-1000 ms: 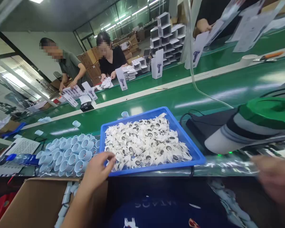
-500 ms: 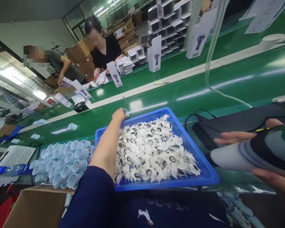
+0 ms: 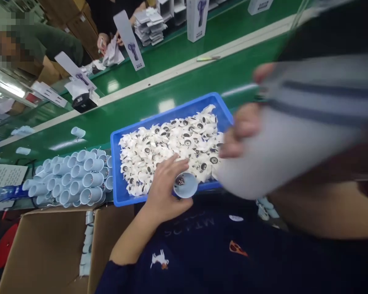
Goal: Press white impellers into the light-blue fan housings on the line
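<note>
Gripping a pale blue plastic cup (image 3: pixel 185 185), the left hand (image 3: pixel 162 196) is held over the near rim of a blue plastic tray (image 3: pixel 115 163). Its fingers are curled round the side of the cup, and the open end is turned upward. A dark detail is seen inside the cup, but it is too small to be identified. The right hand (image 3: pixel 241 130) is closed round a large grey-and-white striped item (image 3: pixel 294 122), which is too blurred and too close to the camera for its kind to be determined.

The tray stands on a green conveyor belt (image 3: pixel 184 77) and is heaped with white pieces (image 3: pixel 168 151), each bearing a dark round centre. A large quantity of these pieces is left in the tray. Further cups (image 3: pixel 70 179) are laid in a close group just beside the tray, and a loose cup (image 3: pixel 78 132) lies on the belt beyond them. A smaller number of cups (image 3: pixel 86 245) is stacked inside a cardboard box (image 3: pixel 43 245) at the near side. Across the belt, white paper (image 3: pixel 112 53) is handled by a co-worker's hand (image 3: pixel 102 45).
</note>
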`<state>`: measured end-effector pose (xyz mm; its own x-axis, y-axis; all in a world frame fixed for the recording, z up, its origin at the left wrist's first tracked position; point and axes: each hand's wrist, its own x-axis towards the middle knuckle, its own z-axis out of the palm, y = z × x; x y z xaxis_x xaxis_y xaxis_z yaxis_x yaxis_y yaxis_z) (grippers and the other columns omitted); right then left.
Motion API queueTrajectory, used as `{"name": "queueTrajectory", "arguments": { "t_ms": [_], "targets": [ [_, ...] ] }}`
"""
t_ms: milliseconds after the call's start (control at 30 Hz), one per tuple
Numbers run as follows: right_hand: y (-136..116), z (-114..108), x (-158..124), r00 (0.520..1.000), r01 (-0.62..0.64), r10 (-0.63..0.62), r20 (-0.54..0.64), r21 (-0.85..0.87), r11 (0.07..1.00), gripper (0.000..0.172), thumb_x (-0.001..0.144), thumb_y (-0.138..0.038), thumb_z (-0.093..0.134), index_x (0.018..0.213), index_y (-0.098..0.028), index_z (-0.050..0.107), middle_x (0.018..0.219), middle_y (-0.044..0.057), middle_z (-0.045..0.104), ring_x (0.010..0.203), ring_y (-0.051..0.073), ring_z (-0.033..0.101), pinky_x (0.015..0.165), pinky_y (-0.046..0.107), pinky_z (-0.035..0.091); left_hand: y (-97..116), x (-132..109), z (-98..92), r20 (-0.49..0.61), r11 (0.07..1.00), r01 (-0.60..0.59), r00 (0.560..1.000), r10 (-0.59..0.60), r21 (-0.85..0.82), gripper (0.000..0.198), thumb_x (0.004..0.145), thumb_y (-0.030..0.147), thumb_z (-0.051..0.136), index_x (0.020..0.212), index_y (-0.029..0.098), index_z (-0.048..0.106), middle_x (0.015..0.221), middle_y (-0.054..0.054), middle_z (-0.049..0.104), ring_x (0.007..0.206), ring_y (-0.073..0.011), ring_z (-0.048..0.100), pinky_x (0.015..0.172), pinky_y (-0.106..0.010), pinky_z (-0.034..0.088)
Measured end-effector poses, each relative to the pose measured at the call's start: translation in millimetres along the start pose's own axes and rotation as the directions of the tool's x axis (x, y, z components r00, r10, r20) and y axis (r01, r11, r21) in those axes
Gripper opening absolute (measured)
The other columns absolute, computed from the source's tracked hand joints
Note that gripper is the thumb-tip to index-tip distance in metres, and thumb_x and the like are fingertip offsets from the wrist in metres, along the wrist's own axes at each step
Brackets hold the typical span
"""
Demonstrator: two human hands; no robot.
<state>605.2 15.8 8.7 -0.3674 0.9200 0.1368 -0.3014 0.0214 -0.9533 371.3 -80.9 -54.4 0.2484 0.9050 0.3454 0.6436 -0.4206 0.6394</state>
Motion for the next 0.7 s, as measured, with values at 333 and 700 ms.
{"name": "queueTrajectory", "arguments": {
  "t_ms": [333, 700],
  "targets": [
    [4, 53, 12, 0.99, 0.084, -0.113, 0.082, 0.293, 0.952, 0.048, 0.062, -0.049, 0.083, 0.084, -0.02, 0.053, 0.076, -0.002, 0.061, 0.062, 0.015, 0.061, 0.056, 0.026, 0.055, 25, 19, 26.2, -0.044, 0.987, 0.114, 0.992, -0.12, -0.109, 0.039, 0.072, 0.055, 0.078, 0.08, 0.021, 0.061, 0.072, -0.001, 0.066, 0.064, -0.0171, 0.062, 0.058, -0.031, 0.05],
    [11, 50, 5, 0.994, 0.103, -0.107, -0.004, 0.295, 0.95, 0.048, 0.065, -0.055, 0.088, 0.079, -0.022, 0.057, 0.076, 0.003, 0.06, 0.063, 0.019, 0.059, 0.054, 0.031, 0.053, 31, 20, 35.1, -0.111, 0.995, 0.062, 0.991, -0.07, -0.077, 0.035, 0.069, 0.048, 0.079, 0.076, 0.02, 0.058, 0.067, 0.001, 0.063, 0.059, -0.0147, 0.058, 0.055, -0.028, 0.046]
  ]
}}
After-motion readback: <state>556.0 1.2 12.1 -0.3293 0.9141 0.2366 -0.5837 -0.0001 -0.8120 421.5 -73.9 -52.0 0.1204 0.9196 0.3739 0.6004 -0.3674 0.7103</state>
